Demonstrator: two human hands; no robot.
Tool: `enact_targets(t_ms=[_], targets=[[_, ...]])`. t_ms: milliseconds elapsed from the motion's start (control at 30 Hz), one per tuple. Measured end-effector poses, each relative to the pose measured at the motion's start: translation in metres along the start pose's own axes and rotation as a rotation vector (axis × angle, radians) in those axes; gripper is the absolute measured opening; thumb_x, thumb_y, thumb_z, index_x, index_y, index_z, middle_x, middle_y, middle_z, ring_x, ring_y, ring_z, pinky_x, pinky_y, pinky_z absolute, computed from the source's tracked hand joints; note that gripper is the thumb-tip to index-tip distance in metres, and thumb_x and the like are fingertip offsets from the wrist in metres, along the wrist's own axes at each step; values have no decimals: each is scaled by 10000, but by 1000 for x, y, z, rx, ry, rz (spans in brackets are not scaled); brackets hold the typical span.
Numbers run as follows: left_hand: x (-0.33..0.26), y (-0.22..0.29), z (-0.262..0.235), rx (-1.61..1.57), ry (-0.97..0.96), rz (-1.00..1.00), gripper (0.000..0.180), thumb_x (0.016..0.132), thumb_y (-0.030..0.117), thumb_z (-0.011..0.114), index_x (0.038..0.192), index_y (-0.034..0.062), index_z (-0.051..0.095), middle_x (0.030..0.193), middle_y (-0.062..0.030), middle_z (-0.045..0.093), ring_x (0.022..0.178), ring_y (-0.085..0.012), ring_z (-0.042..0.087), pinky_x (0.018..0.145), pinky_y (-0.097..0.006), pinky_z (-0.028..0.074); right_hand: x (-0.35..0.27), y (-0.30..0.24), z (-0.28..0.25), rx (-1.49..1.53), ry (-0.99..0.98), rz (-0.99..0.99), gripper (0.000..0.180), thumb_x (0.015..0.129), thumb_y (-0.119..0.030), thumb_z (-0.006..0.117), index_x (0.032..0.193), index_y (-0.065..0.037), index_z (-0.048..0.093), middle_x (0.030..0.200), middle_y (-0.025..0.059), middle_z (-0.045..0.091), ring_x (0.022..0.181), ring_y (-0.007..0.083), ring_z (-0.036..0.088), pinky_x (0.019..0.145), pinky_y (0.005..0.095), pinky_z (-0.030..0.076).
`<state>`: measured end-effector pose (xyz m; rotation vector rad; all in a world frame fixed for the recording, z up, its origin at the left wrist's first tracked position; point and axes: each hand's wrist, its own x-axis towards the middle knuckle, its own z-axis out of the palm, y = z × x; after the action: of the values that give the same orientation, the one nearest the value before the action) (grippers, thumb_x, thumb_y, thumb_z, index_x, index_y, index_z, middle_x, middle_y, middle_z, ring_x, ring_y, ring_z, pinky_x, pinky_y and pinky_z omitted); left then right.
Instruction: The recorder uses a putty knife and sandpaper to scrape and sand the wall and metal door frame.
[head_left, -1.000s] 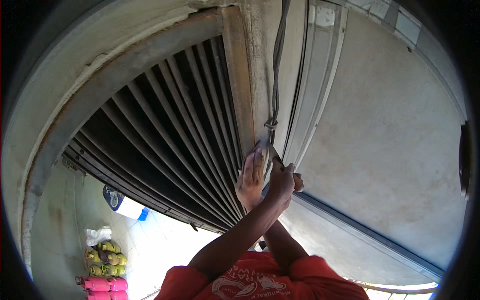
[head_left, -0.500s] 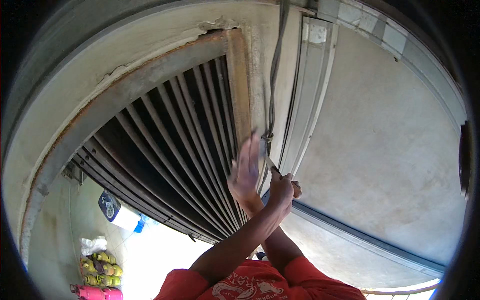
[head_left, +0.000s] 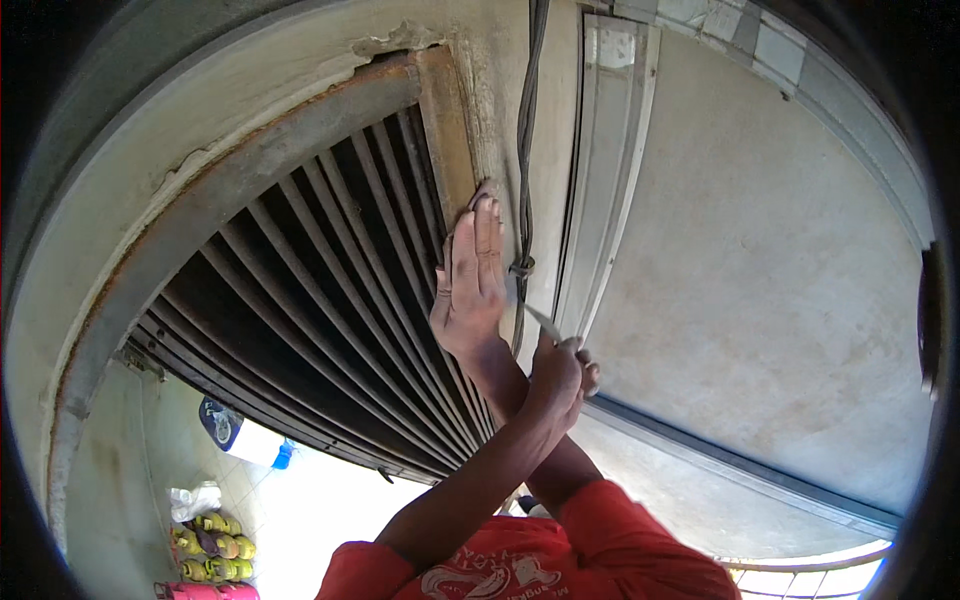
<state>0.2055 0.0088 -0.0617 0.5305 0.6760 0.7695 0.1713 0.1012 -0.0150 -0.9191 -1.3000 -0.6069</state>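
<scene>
My arms are crossed. My left hand (head_left: 562, 375) is on the right side of the picture, closed round a knife (head_left: 543, 321). The narrow grey blade points up and left toward the wall; the handle is hidden in the fist. My right hand (head_left: 472, 275) reaches across to the left, its fingers stretched out flat against the brown wooden frame (head_left: 447, 130) and the wall edge. A small dark shape shows at its fingertips, too unclear to name. Just right of that hand, a dark cable (head_left: 524, 130) runs down the wall through a clip (head_left: 522, 269), close to the knife tip.
Left of the frame is a dark slatted grille (head_left: 330, 270). A pale panel (head_left: 760, 260) with a metal edge strip (head_left: 607, 130) stands on the right. Lower left, yellow-green gas cylinders (head_left: 215, 570), a pink cylinder (head_left: 207, 591) and a blue-and-white container (head_left: 240, 435) sit on the floor.
My right hand has moved up and left, from a blur beside the cable clip to lying flat on the frame. My left hand still holds the knife. The view has shifted slightly.
</scene>
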Motion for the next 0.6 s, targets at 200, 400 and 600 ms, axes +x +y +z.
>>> enact_targets(t_ms=[200, 400, 600], targets=[[4, 9, -11, -63, -39, -84, 112, 976, 92, 492, 1042, 124, 407, 764, -34, 464, 547, -161, 491, 413, -265, 327, -146, 18, -16, -63, -127, 143, 546, 992, -97, 442, 1493, 63, 294, 1537, 335, 267, 1435, 483, 274, 1170, 552, 250], [-7, 9, -16, 7, -41, -62, 60, 993, 129, 467, 979, 86, 427, 731, -20, 464, 571, -154, 460, 439, -271, 299, -26, -10, -3, -9, -51, 52, 596, 974, -114, 471, 1505, 58, 263, 1537, 339, 260, 1424, 496, 286, 1173, 549, 246], [-7, 11, -17, 62, 62, -83, 93, 983, 125, 516, 969, 123, 424, 733, -13, 467, 561, -147, 456, 433, -258, 307, -127, 1, -18, -49, -190, 176, 627, 945, -108, 509, 1492, 79, 267, 1537, 349, 246, 1429, 495, 276, 1171, 555, 242]])
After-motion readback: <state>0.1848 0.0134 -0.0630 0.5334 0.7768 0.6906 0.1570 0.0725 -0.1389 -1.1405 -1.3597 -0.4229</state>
